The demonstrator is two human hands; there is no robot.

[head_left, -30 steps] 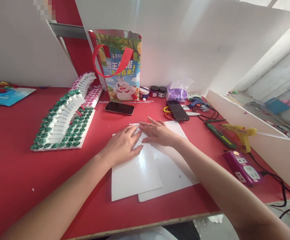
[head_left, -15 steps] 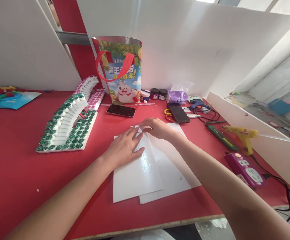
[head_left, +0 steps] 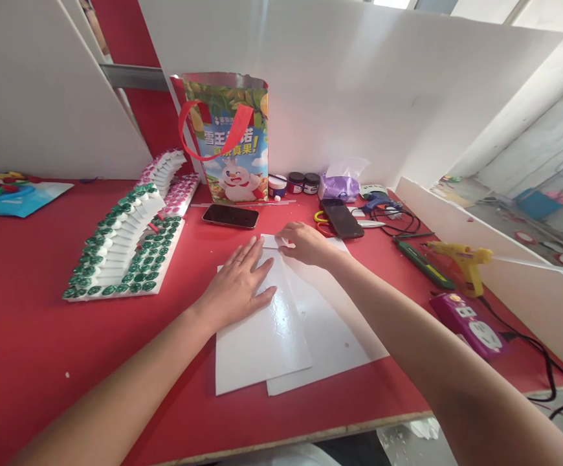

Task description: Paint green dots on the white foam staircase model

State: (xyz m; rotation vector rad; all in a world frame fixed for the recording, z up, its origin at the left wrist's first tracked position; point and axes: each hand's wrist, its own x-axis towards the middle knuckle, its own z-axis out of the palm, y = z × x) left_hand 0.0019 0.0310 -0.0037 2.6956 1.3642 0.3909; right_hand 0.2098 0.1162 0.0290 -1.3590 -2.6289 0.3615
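Two white sheets overlap on the red table. My left hand (head_left: 237,285) lies flat with spread fingers on the upper white sheet (head_left: 262,353), near its far end. At the far edge of that sheet, my right hand (head_left: 303,244) has its thumb and fingers curled together around the edge of a small white piece (head_left: 268,241); what exactly it pinches is too small to tell. The lower white sheet (head_left: 332,343) sticks out to the right, partly under my right forearm.
Behind stand a colourful bag (head_left: 235,145), a phone (head_left: 230,216) and paint jars (head_left: 296,182). A green-studded white model (head_left: 121,249) is at left. On the right are another phone (head_left: 342,219), a green cutter (head_left: 424,264), a yellow glue gun (head_left: 463,259) and a purple power strip (head_left: 468,323).
My right hand has shifted slightly at the sheet's far edge, and more of the small white piece shows. My left hand stays on the sheet. The whole view has moved a little.
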